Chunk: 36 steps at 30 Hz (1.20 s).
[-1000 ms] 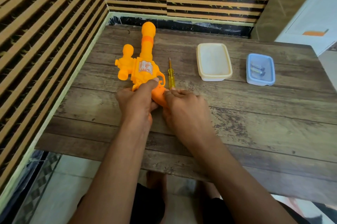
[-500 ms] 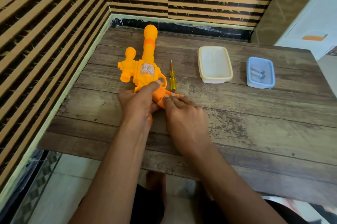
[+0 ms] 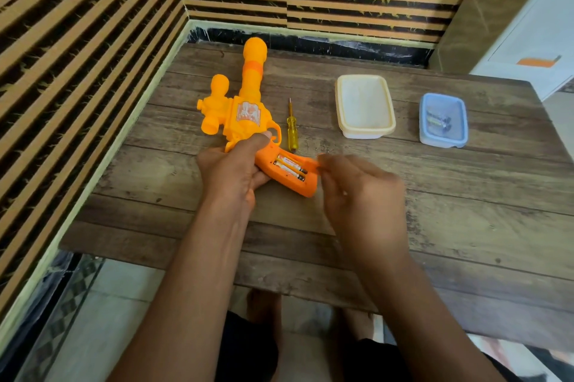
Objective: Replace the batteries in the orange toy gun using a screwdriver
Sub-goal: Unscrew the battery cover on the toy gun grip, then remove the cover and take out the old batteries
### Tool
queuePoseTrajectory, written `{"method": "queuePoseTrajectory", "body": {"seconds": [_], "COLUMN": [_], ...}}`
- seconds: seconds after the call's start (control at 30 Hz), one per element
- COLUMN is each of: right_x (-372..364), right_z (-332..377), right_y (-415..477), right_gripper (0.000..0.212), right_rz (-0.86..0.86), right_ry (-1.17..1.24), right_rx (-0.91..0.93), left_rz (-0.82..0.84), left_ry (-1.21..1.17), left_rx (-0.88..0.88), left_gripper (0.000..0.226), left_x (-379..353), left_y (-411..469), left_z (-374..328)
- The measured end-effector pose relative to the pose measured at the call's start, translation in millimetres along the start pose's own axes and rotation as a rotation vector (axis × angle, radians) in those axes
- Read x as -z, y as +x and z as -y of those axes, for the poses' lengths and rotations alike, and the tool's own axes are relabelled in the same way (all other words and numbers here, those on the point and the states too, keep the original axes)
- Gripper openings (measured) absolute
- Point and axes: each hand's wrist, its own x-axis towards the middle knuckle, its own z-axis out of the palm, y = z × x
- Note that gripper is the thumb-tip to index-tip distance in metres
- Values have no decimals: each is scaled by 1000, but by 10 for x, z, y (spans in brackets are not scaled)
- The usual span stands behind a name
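**A:** From the head camera, where does the gun sit?

**B:** The orange plastic toy gun lies flat on the brown wood-plank table, with the barrel toward the striped wall and the grip toward the person. The bay in the grip is uncovered, and two small cylindrical batteries lie side by side in it.

**A:** And the hands?

**B:** The left hand is wrapped round the spot where grip meets body, thumb on top by the trigger guard. The right hand is at the butt end with its fingers curled. It is too blurred to tell whether it pinches anything (an orange smear at its fingertips may be the cover).

**A:** How will it handle?

**B:** It is hollow moulded plastic, so I'd judge it light, stiff and apt to skid. Pin it where the left hand has it. The batteries look slick and snug, so lever each out from one end. The slim yellow-handled screwdriver lies just beside the trigger guard. A cream rectangular plastic tub and a pale blue plastic tub sit well to the right.
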Motion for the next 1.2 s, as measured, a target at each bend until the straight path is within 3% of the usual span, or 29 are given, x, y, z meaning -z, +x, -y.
{"method": "queuePoseTrajectory", "body": {"seconds": [0.17,0.33,0.67,0.83,0.93,1.1,1.2], "right_x": [153,124,30,118,171,163,170], "right_z": [-412,-553,-691,-735,-745,-768,-765], "right_y": [124,219,230,160,144,163,153], "right_gripper": [14,6,7,4,12,45,30], "right_rz": [137,260,272,434,436,400,447], "right_ry": [-167,-252,-177,-107,-94,-134,-184], "right_rx": [-136,-155,-118,-58,-25,-1,22], "left_rz": [47,92,118,119,114,103,100], "left_ry": [7,26,13,10,6,5,4], "left_rx": [28,40,35,37,40,47,48], "left_gripper": [19,18,22,22,21,20,20], "left_x": [-2,40,54,50,46,43,46], "left_y": [-10,52,78,67,73,63,64], "left_z": [15,30,51,46,44,36,34]}}
